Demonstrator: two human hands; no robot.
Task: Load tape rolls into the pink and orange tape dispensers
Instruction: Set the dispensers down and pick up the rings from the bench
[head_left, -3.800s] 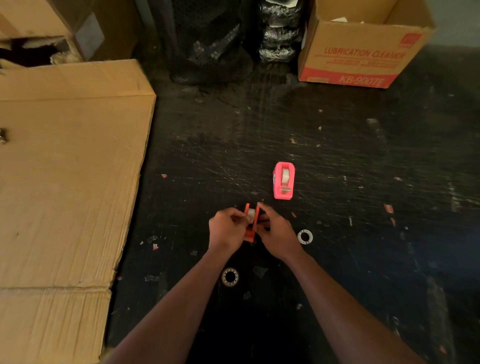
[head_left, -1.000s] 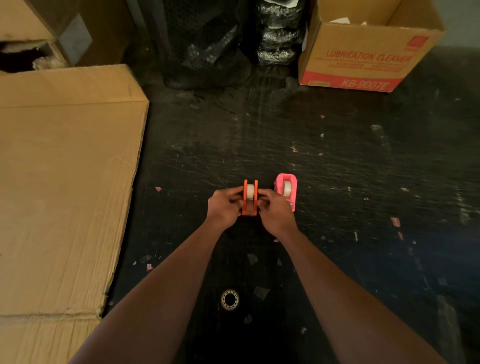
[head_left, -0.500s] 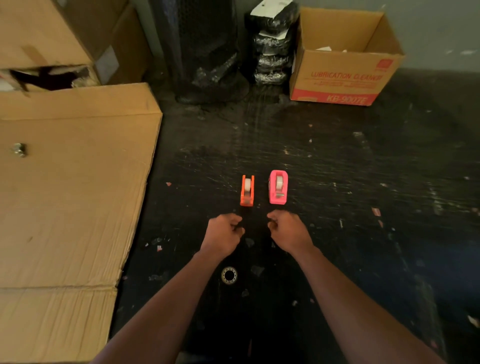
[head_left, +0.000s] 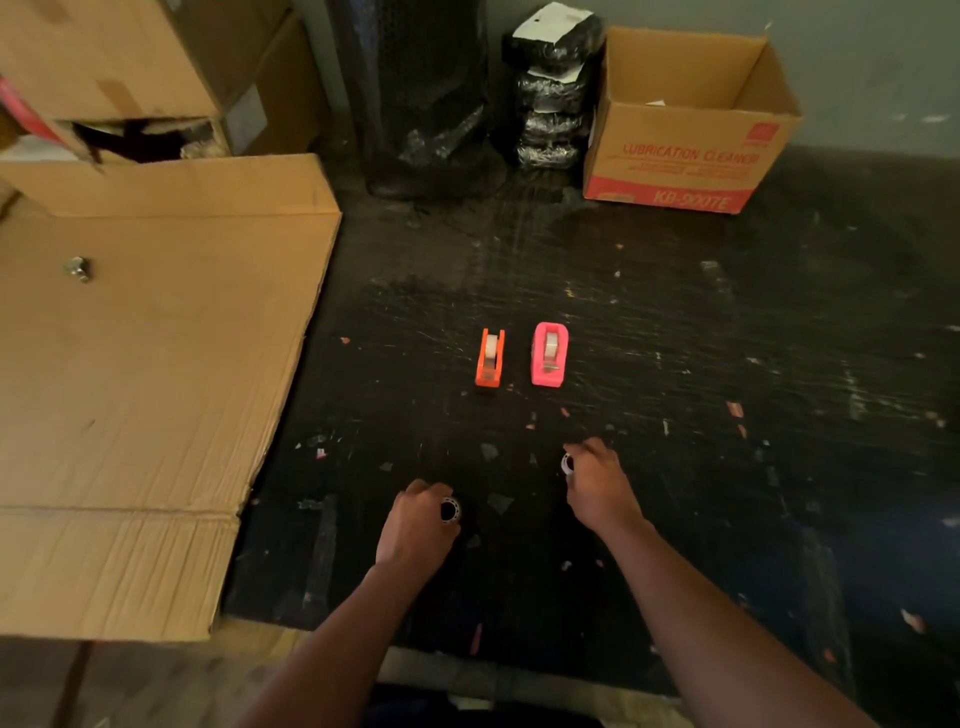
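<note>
Since both dispensers already carry a roll, they stand parked side by side ahead of the hands on the bench (head_left: 675, 338): orange dispenser (head_left: 489, 358) beyond the left hand (head_left: 415, 527), pink dispenser (head_left: 549, 355) beyond the right hand (head_left: 597, 486). Long axes run away from the person, cutter ends apparently nearest. Each hand curls over a spare ring (head_left: 450, 511), (head_left: 567, 462), probably clearing leftovers.

Orange dispenser (head_left: 489, 358), pink dispenser (head_left: 548, 355)

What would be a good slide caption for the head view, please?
Orange dispenser and pink dispenser stand loaded; each hand reaches a small ring.
</note>
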